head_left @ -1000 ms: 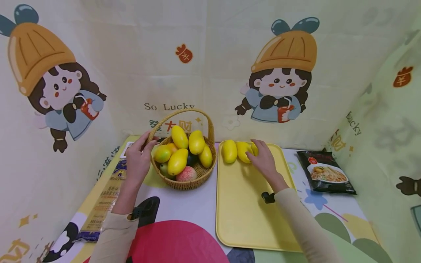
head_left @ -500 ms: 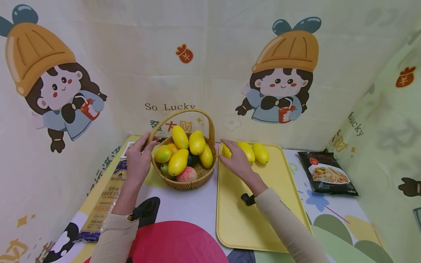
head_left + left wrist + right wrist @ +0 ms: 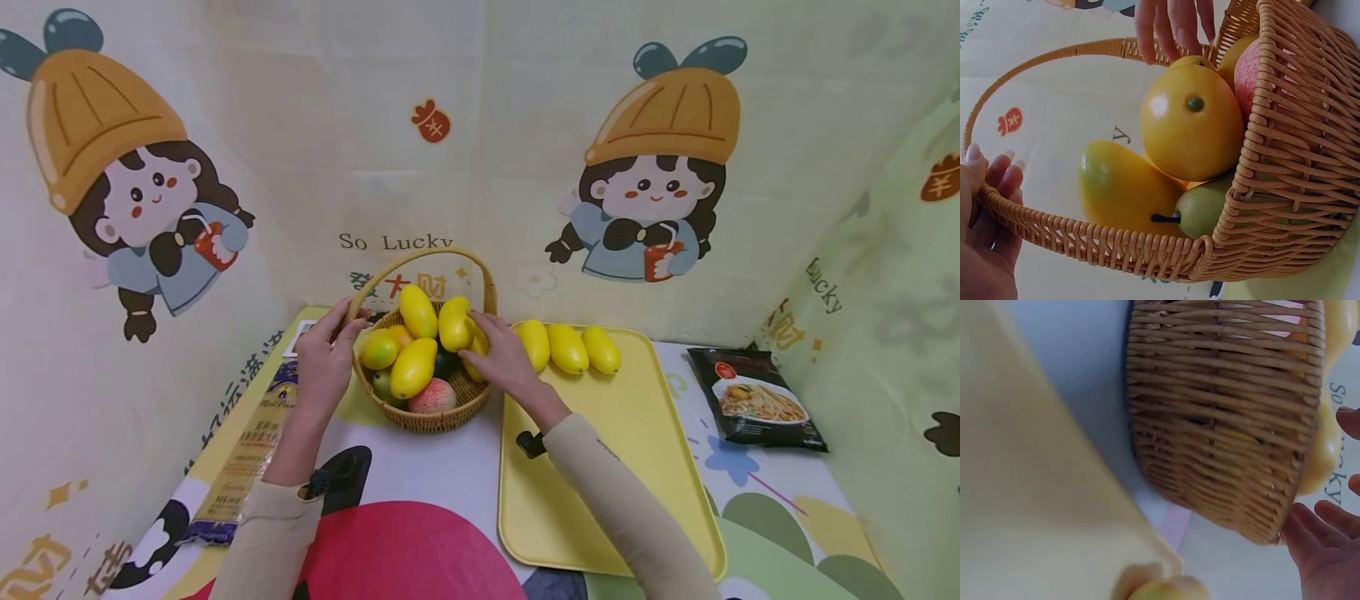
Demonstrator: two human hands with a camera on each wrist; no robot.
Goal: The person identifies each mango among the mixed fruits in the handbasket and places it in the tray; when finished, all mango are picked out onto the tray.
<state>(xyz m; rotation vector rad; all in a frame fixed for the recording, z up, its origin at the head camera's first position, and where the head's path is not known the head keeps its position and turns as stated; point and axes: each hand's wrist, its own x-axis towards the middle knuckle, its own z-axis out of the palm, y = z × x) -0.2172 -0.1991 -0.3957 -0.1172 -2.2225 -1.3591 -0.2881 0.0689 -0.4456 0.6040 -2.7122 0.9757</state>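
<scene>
A woven basket [image 3: 431, 421] with an arched handle holds several yellow mangoes [image 3: 412, 368], a pinkish-red round fruit [image 3: 432, 397] and a green pear [image 3: 1200, 209]. My left hand [image 3: 324, 362] grips the left side of the handle, thumb and fingers around it in the left wrist view. Over the basket's right rim reaches my right hand [image 3: 504, 354], its fingers spread beside a curved yellow mango [image 3: 454, 323]. In the right wrist view these fingers are apart and hold nothing; whether they touch the fruit, I cannot tell. Another mango is partly behind them.
Right of the basket lies a yellow tray [image 3: 577, 475] with three mangoes [image 3: 567, 348] in a row at its far end. A black food packet [image 3: 756, 398] lies farther right. On the left is a long pasta bag [image 3: 243, 462]. A printed cloth wall [image 3: 510, 208] stands behind.
My right hand has moved left, from the right-hand mango on the tray, past the row, to the basket. My left hand has stayed on the handle. The view has shifted slightly.
</scene>
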